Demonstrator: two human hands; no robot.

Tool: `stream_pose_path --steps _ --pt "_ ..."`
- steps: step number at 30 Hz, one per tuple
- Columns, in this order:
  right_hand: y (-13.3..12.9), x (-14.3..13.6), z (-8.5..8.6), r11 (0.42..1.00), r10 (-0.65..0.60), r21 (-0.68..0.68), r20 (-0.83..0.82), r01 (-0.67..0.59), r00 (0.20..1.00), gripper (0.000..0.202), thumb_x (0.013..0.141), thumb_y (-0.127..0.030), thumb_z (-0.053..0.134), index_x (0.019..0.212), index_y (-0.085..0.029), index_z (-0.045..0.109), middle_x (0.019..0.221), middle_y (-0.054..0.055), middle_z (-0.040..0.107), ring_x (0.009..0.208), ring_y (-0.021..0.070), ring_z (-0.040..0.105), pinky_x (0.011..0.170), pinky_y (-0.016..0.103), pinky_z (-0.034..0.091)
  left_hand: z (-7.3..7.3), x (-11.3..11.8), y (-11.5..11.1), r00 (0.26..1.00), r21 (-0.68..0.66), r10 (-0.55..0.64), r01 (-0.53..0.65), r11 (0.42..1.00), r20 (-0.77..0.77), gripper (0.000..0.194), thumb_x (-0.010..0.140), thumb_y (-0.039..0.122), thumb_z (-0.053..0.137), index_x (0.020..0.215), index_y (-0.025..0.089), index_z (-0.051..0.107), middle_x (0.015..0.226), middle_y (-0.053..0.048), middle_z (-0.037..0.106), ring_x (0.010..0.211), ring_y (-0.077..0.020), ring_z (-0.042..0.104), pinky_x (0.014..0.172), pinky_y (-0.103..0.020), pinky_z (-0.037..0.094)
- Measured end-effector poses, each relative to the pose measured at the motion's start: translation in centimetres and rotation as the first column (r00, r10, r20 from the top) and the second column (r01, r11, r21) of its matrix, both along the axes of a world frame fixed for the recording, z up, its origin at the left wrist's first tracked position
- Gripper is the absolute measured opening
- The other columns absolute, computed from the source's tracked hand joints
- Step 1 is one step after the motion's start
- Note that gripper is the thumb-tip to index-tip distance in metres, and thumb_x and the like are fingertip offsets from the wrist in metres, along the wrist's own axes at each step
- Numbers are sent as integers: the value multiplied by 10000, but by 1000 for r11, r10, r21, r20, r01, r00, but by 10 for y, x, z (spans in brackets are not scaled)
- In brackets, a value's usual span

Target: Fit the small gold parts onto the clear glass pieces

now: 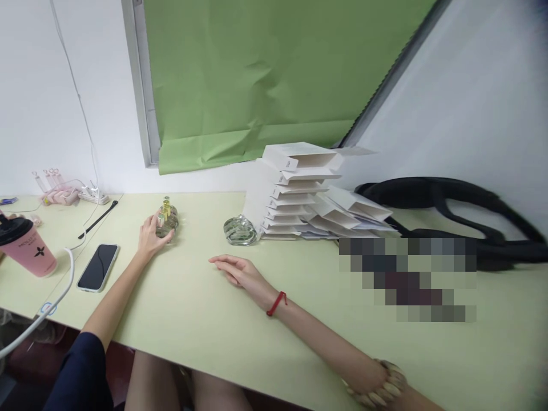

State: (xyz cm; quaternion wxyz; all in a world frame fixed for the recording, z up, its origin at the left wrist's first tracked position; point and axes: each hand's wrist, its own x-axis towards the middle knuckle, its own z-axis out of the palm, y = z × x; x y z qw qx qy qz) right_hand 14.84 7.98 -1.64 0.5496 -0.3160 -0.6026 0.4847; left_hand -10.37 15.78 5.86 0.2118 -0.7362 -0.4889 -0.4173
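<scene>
I see the left hand wrapped around the glass perfume bottle near the desk's back edge; right hand flat, empty. Glass likely slick, fragile: grip the body, not the cap.

Single head-worn view, looking forward and down across the table, near edge at bottom, far edge against the wall.

A small packing desk in an office: stacked white cartons, perfume bottles, green backdrop paper.
</scene>
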Motion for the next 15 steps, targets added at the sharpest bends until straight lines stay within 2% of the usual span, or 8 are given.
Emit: stream_pose_path --steps 4,9,15 --pt "-1 0 0 1000 3 -17 12 -3 1000 506 566 -510 718 878 -112 725 521 -46 380 457 60 291 479 242 153 0 2 4 1000 24 11 -12 1000 2 765 785 451 663 1448 185 387 1273 -127 554 1175 -275 532 1030 -410 393" --pt "-1 2 -1 1000 7 0 17 -7 1000 506 583 -508 708 901 -115 724 559 -35 419 459 52 282 473 242 146 -2 -1 5 997 28 -75 75 997 -12 799 802 473 650 1475 186 330 1337 -139 522 1230 -273 515 1046 -402 400" --pt "1 2 1 1000 -7 -7 -12 7 1000 514 553 -503 717 891 -115 714 678 2 526 430 24 282 465 241 128 -1 -5 8 993 6 -115 115 993 -40 934 781 503 666 1524 153 221 1269 -145 561 1162 -274 560 1010 -404 427"
